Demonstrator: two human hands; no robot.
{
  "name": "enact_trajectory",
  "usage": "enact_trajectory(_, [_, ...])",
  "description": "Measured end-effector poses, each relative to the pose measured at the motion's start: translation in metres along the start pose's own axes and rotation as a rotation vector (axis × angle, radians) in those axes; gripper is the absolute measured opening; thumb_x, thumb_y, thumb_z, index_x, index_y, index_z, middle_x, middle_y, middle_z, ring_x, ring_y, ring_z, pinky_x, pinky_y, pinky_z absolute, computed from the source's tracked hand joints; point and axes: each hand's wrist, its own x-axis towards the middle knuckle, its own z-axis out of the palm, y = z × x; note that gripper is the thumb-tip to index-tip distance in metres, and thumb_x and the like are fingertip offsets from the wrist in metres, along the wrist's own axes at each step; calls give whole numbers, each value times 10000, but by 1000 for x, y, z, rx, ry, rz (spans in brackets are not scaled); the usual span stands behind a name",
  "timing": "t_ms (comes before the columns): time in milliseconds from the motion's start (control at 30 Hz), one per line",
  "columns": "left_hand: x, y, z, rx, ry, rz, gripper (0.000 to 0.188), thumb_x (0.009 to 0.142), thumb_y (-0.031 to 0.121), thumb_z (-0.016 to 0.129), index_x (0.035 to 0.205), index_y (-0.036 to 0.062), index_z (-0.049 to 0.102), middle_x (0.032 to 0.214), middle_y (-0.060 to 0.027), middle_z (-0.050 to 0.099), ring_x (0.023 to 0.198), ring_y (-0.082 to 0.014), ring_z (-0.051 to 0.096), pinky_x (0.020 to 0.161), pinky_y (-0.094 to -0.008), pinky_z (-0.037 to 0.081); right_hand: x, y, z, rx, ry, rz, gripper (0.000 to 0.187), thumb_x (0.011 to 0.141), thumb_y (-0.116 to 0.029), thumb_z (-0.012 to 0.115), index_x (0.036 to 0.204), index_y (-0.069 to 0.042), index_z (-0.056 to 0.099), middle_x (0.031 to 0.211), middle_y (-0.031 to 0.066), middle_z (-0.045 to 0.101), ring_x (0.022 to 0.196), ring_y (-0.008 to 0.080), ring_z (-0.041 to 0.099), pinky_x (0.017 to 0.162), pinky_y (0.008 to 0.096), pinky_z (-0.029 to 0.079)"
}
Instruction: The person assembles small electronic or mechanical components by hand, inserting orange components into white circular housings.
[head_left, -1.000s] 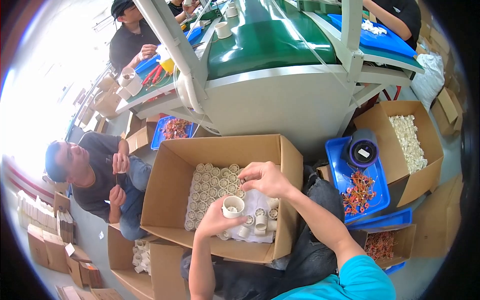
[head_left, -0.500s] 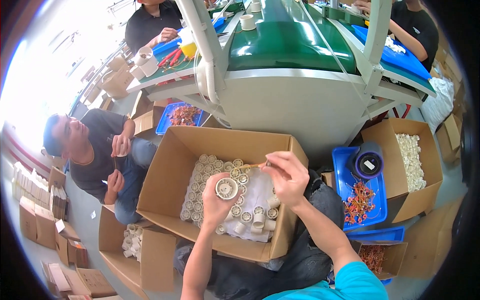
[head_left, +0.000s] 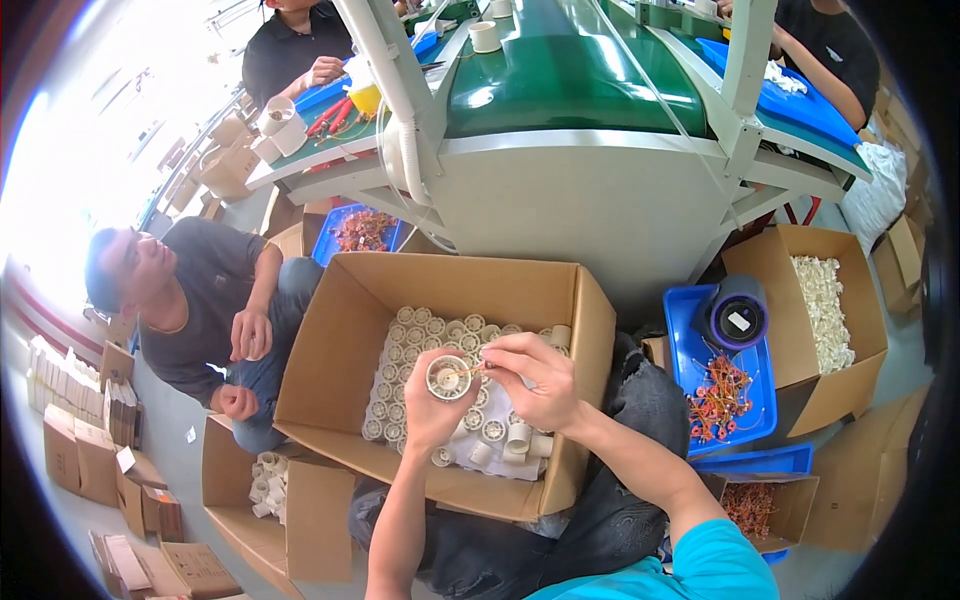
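In my left hand [head_left: 428,418] is a white round plastic housing [head_left: 436,390], its open top facing up, held over a large cardboard box [head_left: 340,375]. Orange wires [head_left: 474,369] run from inside the housing to the fingertips of my right hand [head_left: 542,384]. These pinch a small dark piece at the wires' end, mostly hidden by the fingers. Below my hands, rows of similar white housings [head_left: 397,390] stand on a white sheet in the box. A few more lie loose near the box's right side [head_left: 518,437].
A blue tray [head_left: 680,340] at right holds red-orange wired parts [head_left: 718,398] and a dark round device [head_left: 738,318]. Beyond it stands a box of white pieces [head_left: 822,310]. At left sits a co-worker [head_left: 215,260] beside another box [head_left: 230,480]. A green conveyor [head_left: 570,90] rises ahead.
My right hand has moved left and down, bringing the wires' end close to the housing's rim. My left hand stays nearly in place. The co-worker's hands have shifted.
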Motion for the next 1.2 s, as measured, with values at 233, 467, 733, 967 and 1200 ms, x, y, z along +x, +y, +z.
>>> enact_trajectory(233, [-5, -11, -4, 80, -14, 35, 439, 653, 31, 796, 1041, 44, 591, 968, -92, 635, 880, -238, 640, 763, -345, 515, 4, -1, -3, -53, -216, -5, 247, 713, 44, 705, 957, 8, 694, 963, 103, 656, 840, 269, 653, 720, 342, 545])
enact_trajectory(467, [-7, -12, 10, 325, -61, 263, 462, 606, 51, 798, 1009, 73, 573, 949, -102, 624, 854, -315, 614, 746, -408, 479, -5, 3, 0, -86, -374, 195, 182, 715, -37, 741, 896, -42, 730, 1067, 98, 635, 974, 270, 619, 849, 395, 498])
enact_trajectory(733, [-8, -4, 16, 242, -114, 193, 455, 618, -4, 791, 1008, 46, 562, 958, -133, 629, 852, -330, 649, 698, -382, 545, -6, 5, -2, -33, -526, 356, 162, 745, -62, 716, 904, -41, 736, 1119, 112, 619, 1022, 287, 612, 888, 381, 492])
enact_trajectory(967, [-7, -1, 19, 185, -55, 199, 419, 613, 0, 779, 978, 30, 576, 903, -132, 622, 797, -305, 638, 705, -359, 519, -8, 9, -2, 95, -510, 468, 201, 759, -78, 712, 954, -47, 750, 1134, 117, 633, 1032, 280, 621, 904, 367, 493])
enact_trajectory(1200, [-6, 0, 18, 246, -5, 265, 392, 638, -29, 748, 984, 30, 574, 927, -138, 620, 811, -322, 633, 705, -374, 525, -14, -7, 10, 30, -349, 613, 184, 762, -66, 704, 938, -40, 754, 1086, 132, 654, 976, 286, 647, 869, 358, 509])
